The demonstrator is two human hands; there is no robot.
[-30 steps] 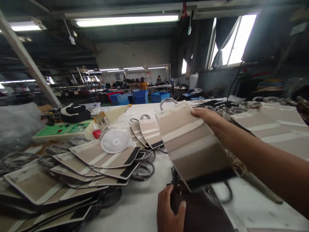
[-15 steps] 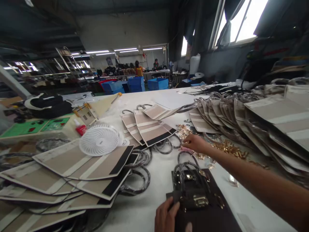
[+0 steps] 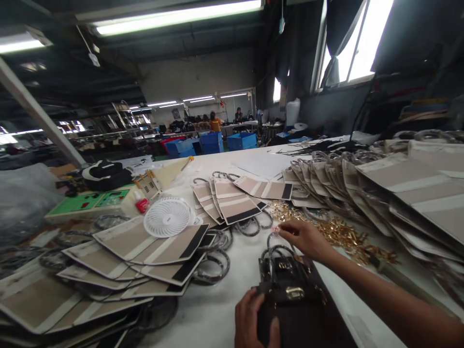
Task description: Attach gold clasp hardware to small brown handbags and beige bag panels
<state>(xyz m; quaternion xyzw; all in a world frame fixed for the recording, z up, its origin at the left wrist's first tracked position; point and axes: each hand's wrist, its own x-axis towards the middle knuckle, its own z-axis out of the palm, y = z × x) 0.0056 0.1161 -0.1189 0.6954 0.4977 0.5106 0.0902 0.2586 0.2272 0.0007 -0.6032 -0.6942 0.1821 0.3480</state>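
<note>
A dark brown handbag panel with gold metal fittings lies in front of me, its plastic-wrapped handles at the far end. My left hand grips its left edge, thumb on top and fingers along the side. Beyond the handles, my right hand is closed in a pinch; whatever its fingertips hold is too small to make out. Close to those fingertips is a small pink item. Gold metal pieces lie in a loose heap just past the right hand.
Beige-backed panels with wrapped handles lie stacked at left, centre and right. A white round fan rests on the left stack, near a red glue bottle. Blue bins and people are in the background.
The camera view has tilted up and turned slightly left. My right hand has shifted a little toward me and stays pinched. My left hand keeps its hold on the panel.
</note>
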